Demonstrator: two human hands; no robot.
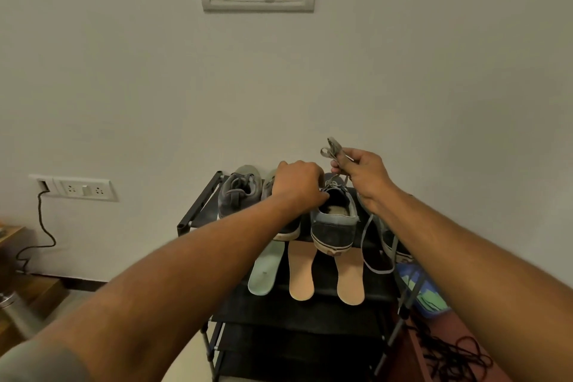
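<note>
A dark blue sneaker (333,226) stands heel toward me on top of a black shoe rack (198,208). My left hand (299,186) grips its tongue and collar at the lace area. My right hand (362,175) is raised just right of the shoe and pinches a grey shoelace (333,147); the lace loops above the fingers, runs down to the shoe's eyelets and hangs in a long loop past my right wrist. Three loose insoles lie on the rack in front: a pale green insole (265,273) and two tan insoles (301,273).
A grey sneaker (237,195) stands at the rack's back left, another shoe (288,231) under my left wrist, one more (398,250) under my right forearm. A blue-green bag (431,295) and black cord (452,357) lie at right. A wall socket (82,187) with cable is at left.
</note>
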